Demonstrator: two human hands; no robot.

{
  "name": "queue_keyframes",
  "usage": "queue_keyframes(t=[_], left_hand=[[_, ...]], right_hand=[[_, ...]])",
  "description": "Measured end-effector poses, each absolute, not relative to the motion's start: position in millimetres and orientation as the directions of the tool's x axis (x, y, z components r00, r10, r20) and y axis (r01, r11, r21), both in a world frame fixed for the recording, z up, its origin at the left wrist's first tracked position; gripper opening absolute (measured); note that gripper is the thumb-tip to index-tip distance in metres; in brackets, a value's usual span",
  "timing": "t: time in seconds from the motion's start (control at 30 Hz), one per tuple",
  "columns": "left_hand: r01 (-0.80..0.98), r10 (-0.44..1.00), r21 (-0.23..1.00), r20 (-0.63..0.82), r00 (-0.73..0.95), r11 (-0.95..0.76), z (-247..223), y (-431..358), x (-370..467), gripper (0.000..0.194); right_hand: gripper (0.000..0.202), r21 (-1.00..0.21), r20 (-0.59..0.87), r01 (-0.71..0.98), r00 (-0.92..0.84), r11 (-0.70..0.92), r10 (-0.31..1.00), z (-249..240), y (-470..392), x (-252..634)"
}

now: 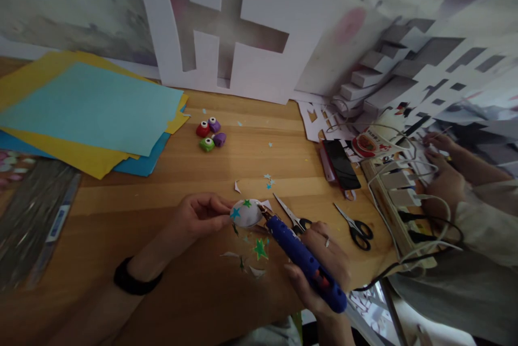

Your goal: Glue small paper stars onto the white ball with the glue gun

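Note:
Between the thumb and fingers of my left hand [202, 216] is a small white disc [247, 216] with a blue star and a green star on it. My right hand [324, 259] is wrapped round a blue hot glue gun [301, 254], its nozzle at the disc's right edge. Whether the nozzle touches the disc I cannot tell. Below the disc, a larger green star [260, 249] and paper scraps [257, 271] lie on the wooden table. Black-handled scissors [289, 212] rest just beyond the glue gun, partly hidden by my right hand.
Stacked coloured paper [93, 108] lies at the left, with small craft punches [211, 133] beside it. On the right are more scissors [356, 227], a phone [342, 165], a paper cup [372, 141] and a power strip [388, 200] with cables. A co-worker's hands [441, 168] are farther right.

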State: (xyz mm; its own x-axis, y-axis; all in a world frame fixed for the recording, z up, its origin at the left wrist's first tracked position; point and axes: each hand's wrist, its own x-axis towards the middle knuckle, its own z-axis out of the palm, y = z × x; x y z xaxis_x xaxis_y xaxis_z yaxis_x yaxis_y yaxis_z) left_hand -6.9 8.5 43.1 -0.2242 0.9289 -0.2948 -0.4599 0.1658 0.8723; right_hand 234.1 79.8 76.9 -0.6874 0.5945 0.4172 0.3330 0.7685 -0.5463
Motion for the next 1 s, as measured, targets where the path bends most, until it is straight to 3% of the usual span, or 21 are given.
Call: queue_keyframes(t=[0.17,0.3,0.53,0.73,1.0], left_hand=[[-0.476,0.923,0.862,-0.310,-0.229,0.172,44,8,-7,0.023],[-0.472,0.920,0.864,-0.315,-0.235,0.175,46,8,-8,0.022],[-0.439,0.917,0.884,-0.300,-0.263,0.163,45,9,-6,0.021],[-0.344,0.901,0.918,-0.306,-0.306,0.195,51,9,-5,0.022],[-0.342,0.899,0.922,-0.297,-0.321,0.183,48,8,-3,0.023]], right_hand=[[0.033,-0.544,0.448,0.333,-0.661,0.770,0.602,81,80,228],[0.040,-0.620,0.400,0.358,-0.621,0.698,0.674,87,79,223],[0.052,-0.855,0.116,0.414,-0.432,0.311,0.894,81,76,227],[0.049,-0.913,-0.150,0.408,-0.263,-0.032,0.953,80,71,226],[0.045,-0.917,-0.132,0.397,-0.226,-0.033,0.965,82,69,223]])
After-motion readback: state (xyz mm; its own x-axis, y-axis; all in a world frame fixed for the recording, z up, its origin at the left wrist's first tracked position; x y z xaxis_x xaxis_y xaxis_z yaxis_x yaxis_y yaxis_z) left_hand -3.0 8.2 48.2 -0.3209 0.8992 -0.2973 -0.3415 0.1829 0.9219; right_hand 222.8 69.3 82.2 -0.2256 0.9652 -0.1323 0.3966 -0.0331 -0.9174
